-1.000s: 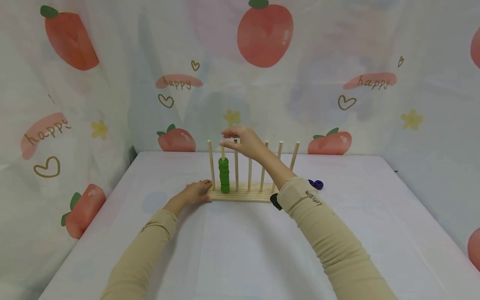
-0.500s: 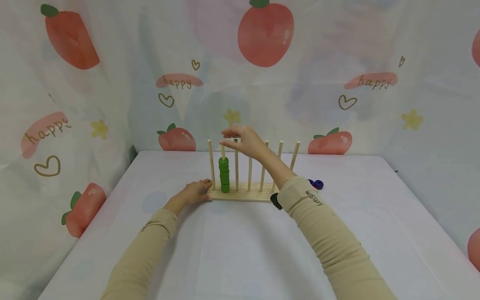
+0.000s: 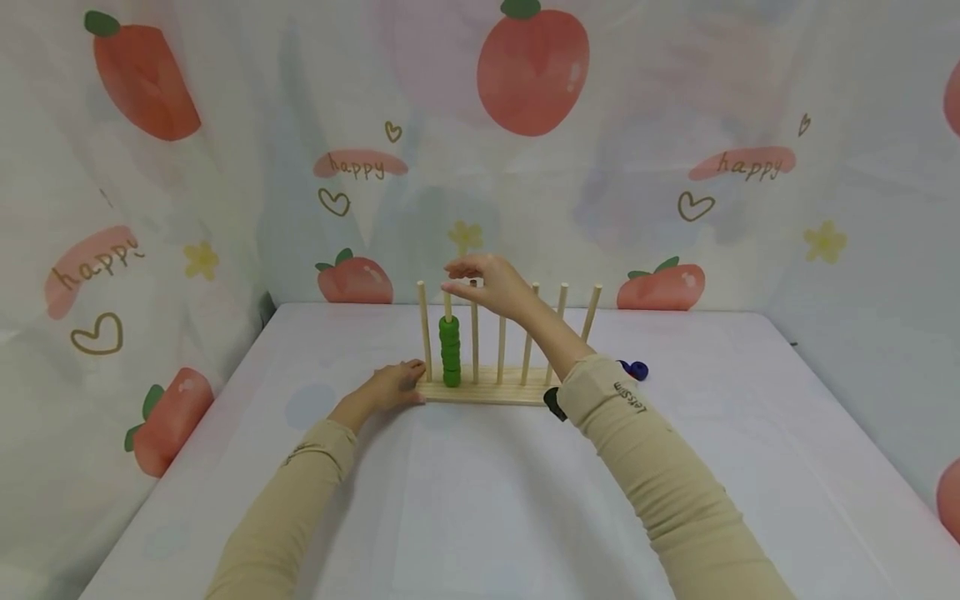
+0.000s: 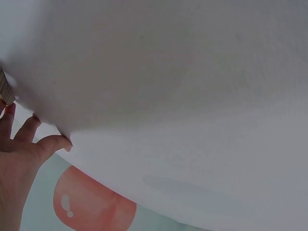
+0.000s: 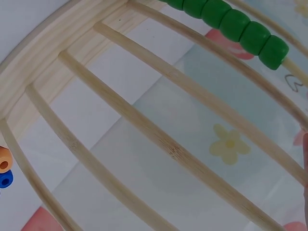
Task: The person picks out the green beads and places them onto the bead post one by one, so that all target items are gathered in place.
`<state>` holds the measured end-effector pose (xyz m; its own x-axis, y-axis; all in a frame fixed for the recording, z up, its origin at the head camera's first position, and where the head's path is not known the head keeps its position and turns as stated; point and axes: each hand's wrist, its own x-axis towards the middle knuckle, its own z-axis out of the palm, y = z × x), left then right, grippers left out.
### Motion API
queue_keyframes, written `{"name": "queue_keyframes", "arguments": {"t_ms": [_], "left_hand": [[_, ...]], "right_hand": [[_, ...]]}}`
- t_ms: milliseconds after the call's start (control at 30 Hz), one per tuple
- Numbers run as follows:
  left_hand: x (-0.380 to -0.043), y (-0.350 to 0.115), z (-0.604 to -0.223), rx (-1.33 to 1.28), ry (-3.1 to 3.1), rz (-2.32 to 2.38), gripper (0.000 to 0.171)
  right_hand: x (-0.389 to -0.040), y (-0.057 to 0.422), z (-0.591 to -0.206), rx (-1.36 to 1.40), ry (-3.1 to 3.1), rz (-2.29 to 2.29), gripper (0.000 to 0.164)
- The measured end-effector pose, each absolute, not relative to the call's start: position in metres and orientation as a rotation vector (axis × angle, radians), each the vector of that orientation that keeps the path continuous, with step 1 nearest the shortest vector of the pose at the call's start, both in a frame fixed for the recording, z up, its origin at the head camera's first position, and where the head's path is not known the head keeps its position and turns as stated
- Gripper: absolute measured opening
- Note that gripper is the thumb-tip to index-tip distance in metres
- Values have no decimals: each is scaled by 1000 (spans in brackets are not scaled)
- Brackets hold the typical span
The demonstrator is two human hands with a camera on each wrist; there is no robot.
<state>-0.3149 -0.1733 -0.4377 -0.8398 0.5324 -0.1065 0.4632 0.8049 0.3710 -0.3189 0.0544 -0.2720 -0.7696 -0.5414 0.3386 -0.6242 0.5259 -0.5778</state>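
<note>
A pale wooden rack (image 3: 480, 392) stands on the table with a row of upright pegs. Green beads (image 3: 450, 354) are stacked on its second peg from the left; bare wood shows above the top bead. My left hand (image 3: 390, 386) holds the rack's left end, thumb at the front and fingers behind. In the left wrist view, a fingertip of that hand touches the wooden corner (image 4: 6, 90). My right hand (image 3: 491, 286) is at the top of the green-bead peg. A gap shows between its thumb and fingers, with no bead visible there. In the right wrist view only a finger edge shows.
Blue beads (image 3: 638, 370) lie on the table past the rack's right end, partly behind the right sleeve. An orange bead (image 5: 5, 160) shows there in the right wrist view. A dark object (image 3: 553, 404) sits beside the right cuff. Printed cloth hangs behind the table.
</note>
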Motion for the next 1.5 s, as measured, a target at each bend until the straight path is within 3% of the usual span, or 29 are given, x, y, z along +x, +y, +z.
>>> {"name": "queue_keyframes", "arguments": {"t_ms": [433, 1500], "left_hand": [[-316, -170, -438, 768, 2779, 502, 66], [-313, -173, -434, 784, 2790, 490, 65]], "right_hand": [[-309, 75, -279, 1060, -2482, 1285, 32], [-272, 144, -299, 1081, -2390, 1169, 29]]}}
